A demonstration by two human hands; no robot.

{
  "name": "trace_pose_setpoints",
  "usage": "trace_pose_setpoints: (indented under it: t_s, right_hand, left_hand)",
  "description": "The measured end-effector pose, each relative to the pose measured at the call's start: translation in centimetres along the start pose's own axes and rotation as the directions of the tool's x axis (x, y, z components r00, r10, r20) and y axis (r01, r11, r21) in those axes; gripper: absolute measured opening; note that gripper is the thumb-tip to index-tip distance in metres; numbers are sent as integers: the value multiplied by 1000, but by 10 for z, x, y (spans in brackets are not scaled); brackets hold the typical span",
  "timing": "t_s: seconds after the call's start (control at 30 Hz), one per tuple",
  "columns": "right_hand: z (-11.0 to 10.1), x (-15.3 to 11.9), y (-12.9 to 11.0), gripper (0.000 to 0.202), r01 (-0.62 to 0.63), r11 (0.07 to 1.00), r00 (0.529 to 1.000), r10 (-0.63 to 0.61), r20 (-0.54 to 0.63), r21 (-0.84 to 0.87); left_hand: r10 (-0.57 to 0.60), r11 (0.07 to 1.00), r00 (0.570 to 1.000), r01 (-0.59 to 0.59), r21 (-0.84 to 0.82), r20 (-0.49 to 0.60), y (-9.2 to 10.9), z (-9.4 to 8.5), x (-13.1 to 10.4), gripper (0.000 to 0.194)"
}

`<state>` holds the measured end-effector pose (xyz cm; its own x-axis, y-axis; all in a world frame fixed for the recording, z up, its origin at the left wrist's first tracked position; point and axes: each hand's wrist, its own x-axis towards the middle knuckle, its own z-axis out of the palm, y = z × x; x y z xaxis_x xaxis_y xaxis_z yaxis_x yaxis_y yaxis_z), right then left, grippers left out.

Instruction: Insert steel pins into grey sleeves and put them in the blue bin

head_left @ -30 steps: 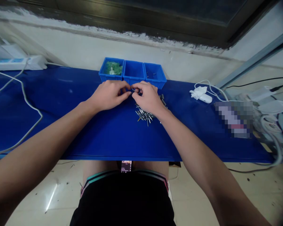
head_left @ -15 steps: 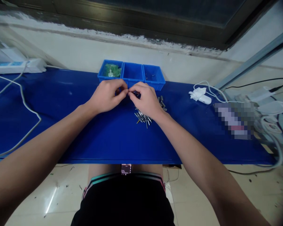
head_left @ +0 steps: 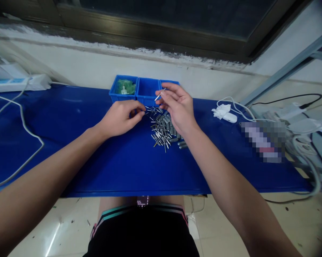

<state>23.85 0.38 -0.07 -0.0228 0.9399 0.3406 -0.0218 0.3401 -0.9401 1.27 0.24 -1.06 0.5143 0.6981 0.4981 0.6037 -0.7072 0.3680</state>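
Note:
My right hand (head_left: 181,107) is raised in front of the blue bins, with a thin shiny metal pin (head_left: 157,97) pinched between thumb and fingers. My left hand (head_left: 123,117) rests low over the blue table, thumb and forefinger pressed together. Whether something small is between those fingertips I cannot make out. Between and below the hands lies a loose pile of thin metal pins (head_left: 160,135). Grey metal cylinders (head_left: 171,129) lie beside the pins, partly hidden behind my right hand.
Three joined blue bins (head_left: 148,87) stand against the wall; the left one holds a green bag (head_left: 126,86), the right one is partly hidden. A white adapter (head_left: 229,116) with cables lies to the right, beside a blurred-out object (head_left: 265,142). A white cable (head_left: 29,125) runs along the left.
My hands have parted from fingertip contact. The right hand has moved right and up with the pin, uncovering more of the pile. The left hand stays nearly in place. The view has shifted slightly.

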Motion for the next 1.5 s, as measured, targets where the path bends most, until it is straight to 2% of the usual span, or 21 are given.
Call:
trace_pose_setpoints:
  t_s: [0.13, 0.27, 0.33, 0.47, 0.6, 0.67, 0.7, 0.77, 0.83, 0.93, 1.03, 1.17, 1.33, 1.5]
  right_hand:
    - [-21, 10, -10, 39, -3, 976, 996, 22, -83, 216]
    - [-44, 18, -13, 29, -66, 947, 980, 121, -158, 315]
    - [-51, 21, -10, 30, -178, 940, 960, 231, -159, 292]
    - [-55, 23, -2, 36, -431, 894, 878, 446, -173, 120]
    - [-54, 24, -1, 30, -475, 878, 850, 475, -228, 60]
    - [-53, 24, 0, 33, -447, 894, 870, 429, -243, -20]
    - [-53, 23, 1, 31, -407, 907, 894, 371, -249, -110]
    - [-52, 19, 4, 22, -276, 877, 955, 205, -214, -394]
    - [-50, 14, 9, 16, -114, 726, 993, 85, -76, -678]
    - [-44, 6, 14, 25, 41, 493, 987, 118, 114, -869]
    - [-37, 1, 17, 34, 63, 411, 976, 163, 141, -910]
    - [-31, 1, 19, 33, 52, 406, 979, 159, 127, -912]
    - [-19, -2, 19, 34, 97, 451, 990, 45, 132, -887]
    - [-10, -6, 21, 24, 124, 430, 985, 53, 162, -894]
  left_hand:
    - [15, 1000, 1000, -15, -1, -4, -2, 2, -1, 33]
    - [15, 1000, 1000, -15, -4, -2, -5, 3, -2, 32]
    - [14, 1000, 1000, -14, -8, 0, -6, 3, -2, 32]
    - [14, 1000, 1000, -13, -9, 10, -6, 3, -2, 31]
    - [-11, 1000, 999, 11, 1, 32, -6, 3, -2, 32]
    - [-29, 1000, 999, 28, 8, 46, -5, 3, -3, 34]
    - [-35, 999, 998, 34, 13, 56, -5, 3, -3, 34]
    - [-41, 999, 996, 38, 33, 78, -6, 3, -3, 36]
    - [-39, 997, 995, 33, 64, 95, -8, 4, -4, 39]
    - [-30, 992, 990, 13, 124, 135, -13, 7, -5, 43]
    - [-30, 985, 977, -8, 173, 211, -17, 10, -6, 46]
    - [-31, 981, 961, -23, 190, 273, -18, 13, -6, 45]
    - [-50, 977, 959, -11, 215, 278, -15, 12, -4, 42]
    - [-74, 977, 963, 18, 211, 261, -14, 11, -1, 36]
